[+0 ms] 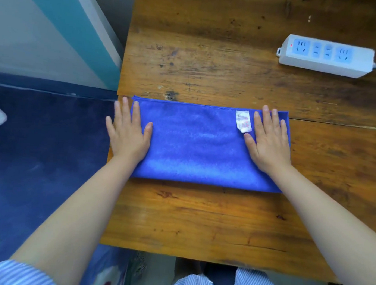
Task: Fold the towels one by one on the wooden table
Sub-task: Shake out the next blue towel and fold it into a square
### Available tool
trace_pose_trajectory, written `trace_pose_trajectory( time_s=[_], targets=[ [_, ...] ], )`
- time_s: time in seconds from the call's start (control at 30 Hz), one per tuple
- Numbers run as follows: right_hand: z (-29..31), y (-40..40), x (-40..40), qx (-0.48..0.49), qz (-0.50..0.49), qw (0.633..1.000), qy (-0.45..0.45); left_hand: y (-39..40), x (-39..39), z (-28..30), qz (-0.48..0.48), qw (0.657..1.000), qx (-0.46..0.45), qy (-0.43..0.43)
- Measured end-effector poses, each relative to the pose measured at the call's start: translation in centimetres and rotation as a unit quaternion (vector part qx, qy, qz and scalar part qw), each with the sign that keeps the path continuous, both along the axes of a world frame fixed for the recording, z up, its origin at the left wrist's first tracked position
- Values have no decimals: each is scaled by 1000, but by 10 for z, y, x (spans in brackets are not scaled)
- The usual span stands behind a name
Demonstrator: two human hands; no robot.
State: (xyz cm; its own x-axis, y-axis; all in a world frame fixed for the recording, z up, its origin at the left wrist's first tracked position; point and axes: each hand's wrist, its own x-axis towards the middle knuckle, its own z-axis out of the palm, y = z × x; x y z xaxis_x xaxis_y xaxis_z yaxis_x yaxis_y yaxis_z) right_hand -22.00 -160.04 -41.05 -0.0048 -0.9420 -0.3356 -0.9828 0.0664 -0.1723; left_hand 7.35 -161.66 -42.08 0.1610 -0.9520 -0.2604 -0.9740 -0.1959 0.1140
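Note:
A blue towel [195, 145] lies flat on the wooden table [199, 221], folded into a long band running left to right. A white label [243, 121] shows on top near its right end. My left hand [128, 133] presses flat on the towel's left end, fingers straight, some reaching past the table's left edge. My right hand [268, 141] lies flat on the right end, thumb just under the label. Neither hand grips the cloth.
A white power strip [326, 56] with a grey cable sits at the back right of the table. A dark blue bedspread [43, 154] lies left of the table, with a teal and white wall panel [79, 23] behind it. My striped trousers show below the front edge.

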Motion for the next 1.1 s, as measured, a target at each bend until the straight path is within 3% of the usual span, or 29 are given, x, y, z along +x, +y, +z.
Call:
trace_pose_trajectory(
  time_s=[0.2,0.33,0.5,0.77,0.93,1.1],
  targets=[
    [11,45,59,-40,13,998,-51,49,-51,9,-101,993,5,59],
    [-3,62,98,1,52,998,-39,64,-64,-2,-89,994,40,55],
    [-9,74,76,-11,40,999,-18,73,-38,-11,-88,995,19,41],
    [-3,99,-3,6,-82,996,23,77,-11,-9,-59,998,21,30],
    [13,82,-7,-42,-186,981,-45,67,-18,2,-85,996,9,13],
    [25,51,1,-39,-301,949,-89,43,-68,17,-166,983,-14,81]
  ],
)
